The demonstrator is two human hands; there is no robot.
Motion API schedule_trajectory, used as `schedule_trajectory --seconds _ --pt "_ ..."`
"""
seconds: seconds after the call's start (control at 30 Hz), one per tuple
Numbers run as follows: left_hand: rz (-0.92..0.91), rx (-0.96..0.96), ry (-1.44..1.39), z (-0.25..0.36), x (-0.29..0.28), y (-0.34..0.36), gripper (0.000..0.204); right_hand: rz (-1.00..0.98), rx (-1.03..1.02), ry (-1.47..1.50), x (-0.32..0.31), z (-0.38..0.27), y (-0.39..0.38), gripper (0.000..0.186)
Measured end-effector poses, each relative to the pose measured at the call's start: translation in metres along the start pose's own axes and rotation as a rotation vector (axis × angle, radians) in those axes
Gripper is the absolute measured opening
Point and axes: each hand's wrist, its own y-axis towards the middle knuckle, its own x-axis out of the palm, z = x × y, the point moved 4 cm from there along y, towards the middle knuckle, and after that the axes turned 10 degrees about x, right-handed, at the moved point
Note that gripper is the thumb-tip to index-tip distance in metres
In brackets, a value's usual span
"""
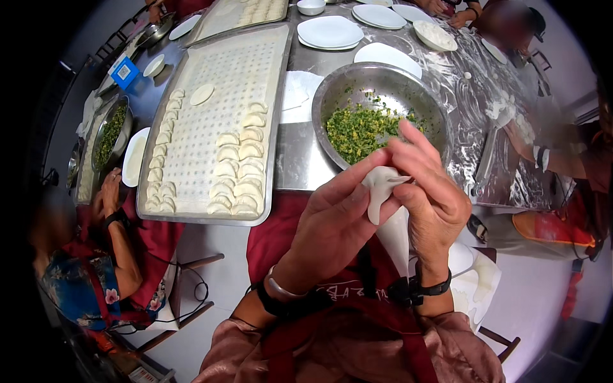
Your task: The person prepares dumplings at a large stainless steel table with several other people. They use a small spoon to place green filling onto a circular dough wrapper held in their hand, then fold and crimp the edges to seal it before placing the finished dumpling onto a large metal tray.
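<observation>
Both my hands are raised over my apron at the near edge of the steel table, around a pale folded dumpling wrapper (380, 189). My left hand (335, 217) cups and grips it from the left, with fingers curled round it. My right hand (431, 198) pinches its folded edge near the thumb tip, upper fingers bent above it. Whatever is inside the wrapper is hidden. Just beyond them is a steel bowl (332, 88) holding chopped green and yellow filling (357, 127). To the left lies a large perforated tray (214, 70) with rows of crimped dumplings (246, 166) and a round wrapper (202, 94).
Plates (329, 29), a white flour bowl (433, 33) and white paper (299, 96) sit on the floury table (300, 166). A seated person (89, 281) works at left beside another filling bowl (115, 137); others stand at right (555, 223) and across the table.
</observation>
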Motion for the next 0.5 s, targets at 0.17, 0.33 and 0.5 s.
schedule_trajectory --seconds 0.17,0.33,0.5 --pt "0.021 -0.063 -0.023 0.0 0.002 -0.001 0.049 -0.03 0.083 0.028 0.001 -0.006 0.001 0.016" --pt "-0.011 -0.096 -0.053 -0.001 0.01 0.0 0.057 -0.05 -0.081 -0.002 -0.005 0.003 -0.002 0.013" --pt "0.031 -0.14 -0.049 0.003 0.009 -0.001 0.057 -0.12 -0.029 -0.006 -0.006 -0.002 0.003 0.012"
